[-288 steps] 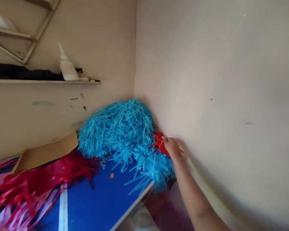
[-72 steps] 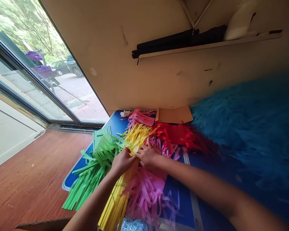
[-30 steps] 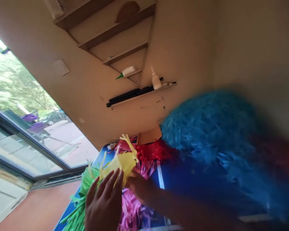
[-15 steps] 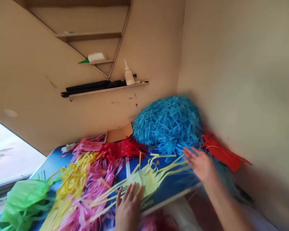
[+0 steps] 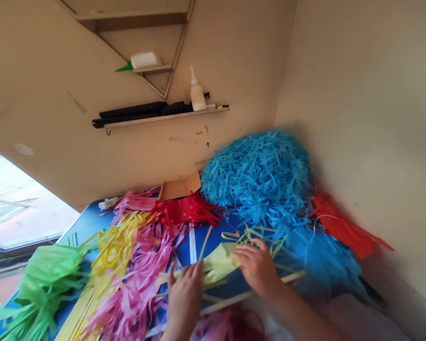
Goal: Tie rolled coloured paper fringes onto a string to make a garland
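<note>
A pale yellow fringed tissue paper [image 5: 218, 263] lies near the front edge of the blue table [image 5: 234, 282], with thin strips at both ends. My left hand [image 5: 185, 291] is at its left end, fingers bent over the paper, the thumb out of sight. At the right end my right hand [image 5: 257, 267] has its fingers closed on the paper where the strips begin. Loose pale strips spread out beyond the right hand. Pink fringed paper [image 5: 142, 274] lies just left of my left hand.
Yellow fringes [image 5: 115, 248], a green fringed bundle [image 5: 46, 274] and red fringe [image 5: 184, 210] cover the left and back. A large blue fringed heap [image 5: 259, 175] fills the corner, beside red paper [image 5: 348, 227]. A glue bottle [image 5: 198, 97] stands on a wall shelf [image 5: 170, 116].
My right hand has moved left and down from the outstretched strips onto the paper. My left hand has shifted slightly left, its fingers closing over the paper. The view has tilted down.
</note>
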The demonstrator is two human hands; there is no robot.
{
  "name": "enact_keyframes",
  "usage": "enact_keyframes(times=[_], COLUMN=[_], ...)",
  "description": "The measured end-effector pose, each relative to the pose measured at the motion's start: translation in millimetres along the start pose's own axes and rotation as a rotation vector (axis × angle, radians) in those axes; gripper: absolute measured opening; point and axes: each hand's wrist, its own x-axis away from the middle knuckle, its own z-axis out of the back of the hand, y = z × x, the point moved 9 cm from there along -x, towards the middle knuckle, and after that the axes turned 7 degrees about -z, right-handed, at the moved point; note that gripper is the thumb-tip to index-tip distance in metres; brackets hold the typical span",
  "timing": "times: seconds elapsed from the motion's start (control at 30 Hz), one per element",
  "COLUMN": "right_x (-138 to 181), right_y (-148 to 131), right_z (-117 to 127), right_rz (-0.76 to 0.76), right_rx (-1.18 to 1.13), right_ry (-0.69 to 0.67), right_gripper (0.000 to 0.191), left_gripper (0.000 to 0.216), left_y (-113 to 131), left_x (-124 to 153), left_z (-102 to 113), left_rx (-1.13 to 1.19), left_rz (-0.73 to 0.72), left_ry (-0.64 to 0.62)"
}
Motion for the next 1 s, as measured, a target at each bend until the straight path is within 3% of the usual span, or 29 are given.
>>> enact_keyframes(times=[0.13,0.2,0.23,0.3,0.37,0.4,0.47,0.53,0.63,0.8,1.0], right_x=[11.6,17.9,20.2,22.9,23.9,24.3,26.2,29.5,30.3,9.3,-16.0], right_y=[6.2,3.9,1.4,-5.6,-12.5,-14.7,-15.4,-10.3,8.7,37.9,42.8], right_z=[2.3,-6.6,-11.2,-19.2,-23.0,-23.5,-23.2,-21.6,-14.6,-1.7,-16.8], right_rz=[0.044,0.037,0.035,0.046,0.071,0.084,0.121,0.161,0.135,-0.085,-0.222], right_rx=[0.002,0.027,0.035,0.042,0.051,0.058,0.069,0.062,0.021,-0.048,0.076], right_ry=[-0.020,-0.076,-0.099,-0.133,-0.143,-0.146,-0.169,-0.228,-0.326,-0.328,-0.319], right_gripper=[0.042,0.040,0.039,0.036,0.031,0.029,0.027,0.025,0.021,0.014,0.022], left_gripper=[0.051,0.052,0.054,0.063,0.076,0.080,0.075,0.059,0.046,0.034,0.019], left_y=[-67.5,-76.8,-68.2,-26.0,34.3,58.8,82.2,83.4,63.5,33.5,9.7], left_x=[23.3,36.6,40.3,40.7,37.7,35.3,23.9,13.0,8.2,9.6,-2.2], left_z=[41.8,63.6,68.5,59.5,30.2,16.4,-11.9,-31.9,-43.0,-27.6,-15.6], left_rx=[-0.315,-0.454,-0.476,-0.403,-0.231,-0.143,-0.002,0.106,0.192,0.238,0.250], left_rz=[0.182,0.251,0.221,0.008,-0.296,-0.382,-0.366,-0.300,-0.264,-0.250,0.054], left_ry=[0.059,0.129,0.160,0.168,0.083,0.057,-0.015,-0.050,-0.075,-0.068,0.003])
